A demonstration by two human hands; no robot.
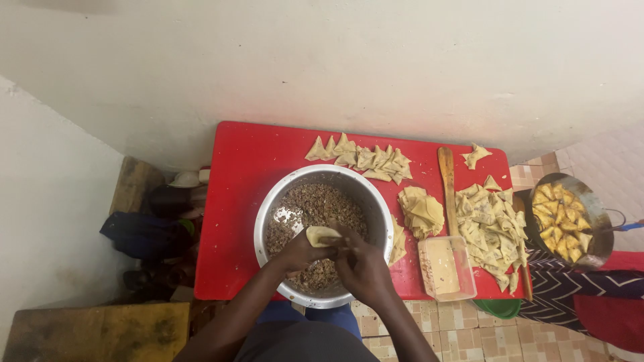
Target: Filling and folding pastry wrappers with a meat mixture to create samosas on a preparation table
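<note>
L hand (300, 251): over the metal bowl (376, 201), fingers clenched on a folded pastry cone (320, 234).
R hand (361, 263): touching the cone's edge, fingers pinched at it; can't tell if it holds filling.
Bowl: on red table (235, 201), w/ brown minced filling (308, 204).
Nearby: folded pastries (362, 157) along far edge, pastry strips (421, 211) beside bowl, wooden spatula (447, 181), plastic tub (446, 268).
Far right: pan of fried pastries (560, 218).

Right hand (362, 265) hides part of dough pocket (320, 234); fingertips unseen. Pan (594, 208) handle cut off at right edge.
</note>
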